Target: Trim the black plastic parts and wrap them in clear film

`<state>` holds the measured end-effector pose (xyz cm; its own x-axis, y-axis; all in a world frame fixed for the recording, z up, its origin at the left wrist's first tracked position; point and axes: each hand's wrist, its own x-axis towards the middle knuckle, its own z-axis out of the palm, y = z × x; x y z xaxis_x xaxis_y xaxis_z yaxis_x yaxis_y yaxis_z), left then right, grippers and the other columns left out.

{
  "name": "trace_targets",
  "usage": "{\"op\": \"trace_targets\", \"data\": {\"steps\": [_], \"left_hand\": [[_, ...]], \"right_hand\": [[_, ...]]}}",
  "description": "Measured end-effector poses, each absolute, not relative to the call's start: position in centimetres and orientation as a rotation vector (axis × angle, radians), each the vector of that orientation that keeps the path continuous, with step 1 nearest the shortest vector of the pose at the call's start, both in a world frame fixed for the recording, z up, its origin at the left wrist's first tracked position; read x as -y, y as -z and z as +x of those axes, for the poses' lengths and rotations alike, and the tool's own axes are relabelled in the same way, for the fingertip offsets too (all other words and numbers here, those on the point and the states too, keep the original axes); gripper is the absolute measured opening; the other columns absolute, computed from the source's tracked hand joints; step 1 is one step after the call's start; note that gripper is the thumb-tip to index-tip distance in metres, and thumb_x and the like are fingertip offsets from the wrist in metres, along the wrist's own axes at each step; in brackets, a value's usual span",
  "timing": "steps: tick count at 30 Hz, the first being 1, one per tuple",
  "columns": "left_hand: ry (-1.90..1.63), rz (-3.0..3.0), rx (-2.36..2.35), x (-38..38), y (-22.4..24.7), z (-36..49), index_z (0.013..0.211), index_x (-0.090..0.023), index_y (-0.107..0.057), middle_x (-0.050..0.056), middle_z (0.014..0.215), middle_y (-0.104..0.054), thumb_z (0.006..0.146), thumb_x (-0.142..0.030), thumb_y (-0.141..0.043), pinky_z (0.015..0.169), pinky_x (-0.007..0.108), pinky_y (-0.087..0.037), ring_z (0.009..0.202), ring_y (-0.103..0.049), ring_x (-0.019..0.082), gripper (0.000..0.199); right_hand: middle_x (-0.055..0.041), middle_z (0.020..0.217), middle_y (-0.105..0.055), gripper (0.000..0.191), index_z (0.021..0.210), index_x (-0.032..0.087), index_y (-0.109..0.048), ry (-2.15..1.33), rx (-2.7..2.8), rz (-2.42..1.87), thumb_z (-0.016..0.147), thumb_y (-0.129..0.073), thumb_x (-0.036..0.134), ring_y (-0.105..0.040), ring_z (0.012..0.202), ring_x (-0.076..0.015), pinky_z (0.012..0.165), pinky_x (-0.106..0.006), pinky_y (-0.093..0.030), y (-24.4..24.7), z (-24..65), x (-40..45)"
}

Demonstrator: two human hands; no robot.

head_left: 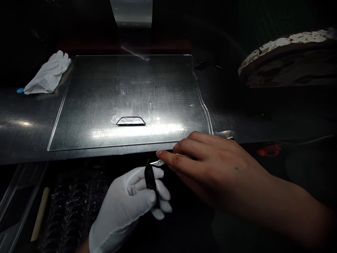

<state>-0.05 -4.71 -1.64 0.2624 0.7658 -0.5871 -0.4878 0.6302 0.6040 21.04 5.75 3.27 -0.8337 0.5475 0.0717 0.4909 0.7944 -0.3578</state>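
Left hand point(123, 205) pinches a curved black piece point(150, 181) near a pointed metal blade point(158, 163)

Gloved in white, it grips the black piece upright between thumb and index finger, with the other 3 fingers loosely curled behind. The bare right hand point(210, 161) is closed around the blade's tool, index finger stretched out over the blade; its handle is hidden. The blade tip points at the top of the black piece; whether they touch, I cannot tell. Both hands are just off the front edge of the metal tabletop point(21, 130).

At lower left, below the tabletop, a clear plastic tray point(73, 207) has rows of dark curved shapes; pieces or bare pockets, I cannot tell. A pale yellow strip point(40, 214) lies left of it.

On the tabletop, a clear sheet point(163, 91) bears 1 black-edged trapezoid piece point(131, 121) near its front. 1 white glove point(48, 73) lies by its left edge, beside a small blue disc point(20, 90).
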Motion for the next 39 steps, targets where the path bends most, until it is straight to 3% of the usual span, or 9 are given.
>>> {"op": "trace_targets", "data": {"steps": [8, 16, 25, 27, 33, 39], "left_hand": [[-0.771, 0.356, -1.054, 4.4, 1.3, -0.1, 0.110, -0.016, -0.075, 0.007, 0.083, -0.076, 0.080, -0.044, -0.088, 0.059, 0.022, -0.059, 0.071, -0.075, 0.020, 0.043], [-0.707, 0.390, -0.976, 4.7, 1.6, -0.2, 0.112, -0.016, -0.072, 0.008, 0.086, -0.075, 0.089, -0.046, -0.079, 0.062, 0.025, -0.056, 0.074, -0.072, 0.020, 0.038], [-0.721, 0.325, -0.839, 4.7, 2.6, 0.6, 0.116, -0.017, -0.070, 0.007, 0.083, -0.072, 0.091, -0.051, -0.074, 0.052, 0.018, -0.049, 0.067, -0.069, 0.016, 0.043], [-0.768, 0.293, -0.832, 4.8, 2.6, 0.8, 0.117, -0.019, -0.072, 0.007, 0.089, -0.073, 0.090, -0.049, -0.076, 0.053, 0.018, -0.052, 0.068, -0.071, 0.016, 0.041], [-1.047, 0.342, -0.895, 4.8, 2.2, 1.0, 0.122, -0.030, -0.075, 0.009, 0.141, -0.070, 0.095, -0.032, -0.073, 0.065, 0.021, -0.059, 0.096, -0.079, 0.023, 0.027], [-1.140, 0.326, -0.879, 4.4, 1.8, 1.0, 0.119, -0.032, -0.075, 0.003, 0.139, -0.072, 0.097, -0.032, -0.071, 0.059, 0.018, -0.058, 0.088, -0.080, 0.020, 0.023]], "right_hand": [[-0.0069, 0.098, -0.073, 0.035, 0.139, 0.019, -0.069, -0.464, 2.818, -0.810, 0.108, -0.054, 0.028, -0.062, 0.085, -0.0232, 0.066, -0.036, -0.050, -2.7, 21.5, -5.7], [-0.0081, 0.100, -0.074, 0.035, 0.140, 0.020, -0.068, -0.466, 2.821, -0.844, 0.110, -0.052, 0.029, -0.061, 0.086, -0.0220, 0.069, -0.035, -0.050, -1.8, 22.1, -5.3], [-0.0066, 0.102, -0.075, 0.031, 0.136, 0.017, -0.069, -0.570, 2.690, -0.809, 0.110, -0.054, 0.024, -0.067, 0.089, -0.0200, 0.075, -0.034, -0.054, -1.9, 23.2, -5.6], [-0.0066, 0.103, -0.076, 0.030, 0.135, 0.014, -0.068, -0.609, 2.626, -0.857, 0.109, -0.054, 0.020, -0.069, 0.090, -0.0194, 0.078, -0.033, -0.056, -1.7, 23.6, -5.5], [-0.0040, 0.110, -0.074, 0.031, 0.136, 0.018, -0.064, -0.931, 2.486, -0.893, 0.106, -0.057, 0.018, -0.070, 0.094, -0.0157, 0.082, -0.029, -0.053, -1.2, 24.5, -4.6], [0.0021, 0.091, -0.069, 0.019, 0.119, 0.026, -0.069, -1.103, 2.602, -0.914, 0.109, -0.052, 0.025, -0.061, 0.070, -0.0117, 0.064, -0.027, -0.043, -2.5, 23.2, -3.6]]}}
